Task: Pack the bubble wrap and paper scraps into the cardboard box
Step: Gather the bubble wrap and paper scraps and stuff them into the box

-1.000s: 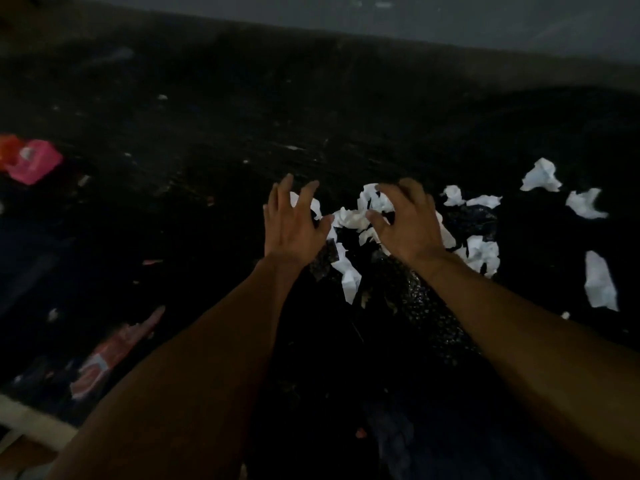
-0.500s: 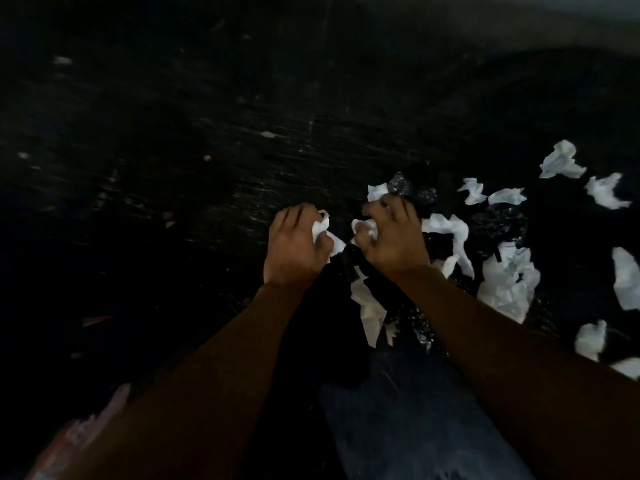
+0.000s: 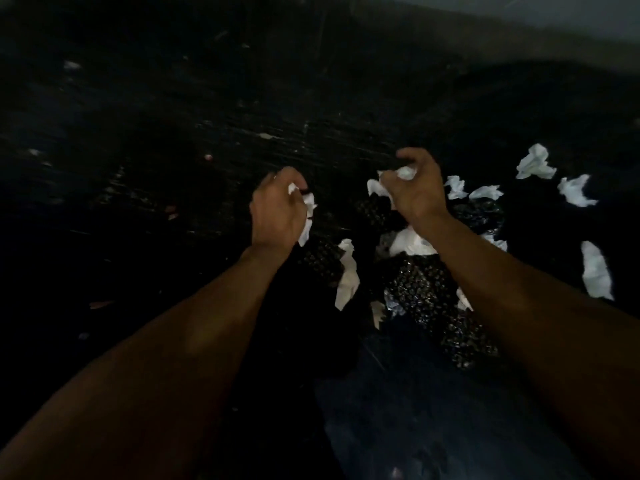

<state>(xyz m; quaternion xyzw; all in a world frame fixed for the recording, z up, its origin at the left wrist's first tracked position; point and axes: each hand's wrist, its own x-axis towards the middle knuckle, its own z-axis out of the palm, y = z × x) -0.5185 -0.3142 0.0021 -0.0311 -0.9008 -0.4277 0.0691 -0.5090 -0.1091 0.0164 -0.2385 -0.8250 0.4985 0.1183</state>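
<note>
Over the dark floor (image 3: 156,126), my left hand (image 3: 278,211) is curled round white scraps (image 3: 306,209) and my right hand (image 3: 417,190) bunches more, so I judge I'm gathering handfuls to carry together. Bubble wrap (image 3: 429,292) lies near, under my right wrist; loose scraps are strewn to the right. No box shows. Scuffed and dim, the floor meets a pale wall (image 3: 571,15) far off.
</note>
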